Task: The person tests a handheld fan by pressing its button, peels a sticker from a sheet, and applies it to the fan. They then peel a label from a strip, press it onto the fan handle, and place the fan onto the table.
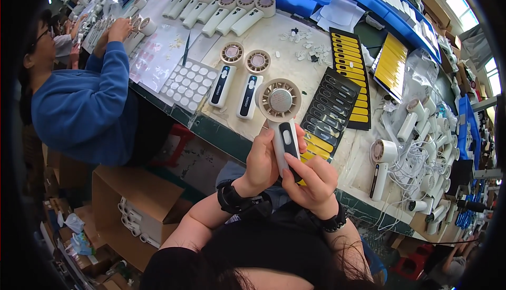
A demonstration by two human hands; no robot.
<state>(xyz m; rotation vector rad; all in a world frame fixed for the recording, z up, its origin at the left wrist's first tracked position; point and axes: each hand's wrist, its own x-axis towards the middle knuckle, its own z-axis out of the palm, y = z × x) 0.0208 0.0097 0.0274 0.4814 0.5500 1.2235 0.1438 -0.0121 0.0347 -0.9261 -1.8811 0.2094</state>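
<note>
A white handheld fan (280, 101), with a round vented head and a dark panel on its handle, is held upright in front of me. My left hand (262, 158) is closed around the handle from the left side. From the right, my right hand (316, 182) grips the lower handle, its thumb and fingertips against the dark panel. Just beyond are two similar fans (224, 87) (250, 96) lying on the table. A black sheet of dark panel stickers (329, 105) with yellow backing lies right of my hands.
A sheet of round white stickers (190, 85) lies at the left. Several fans (226, 15) line the far side below a blue bin (295, 6). At the right are piled fans and white cables (406, 155). A co-worker in a blue top (84, 110) sits at the left; an open carton (113, 226) stands below.
</note>
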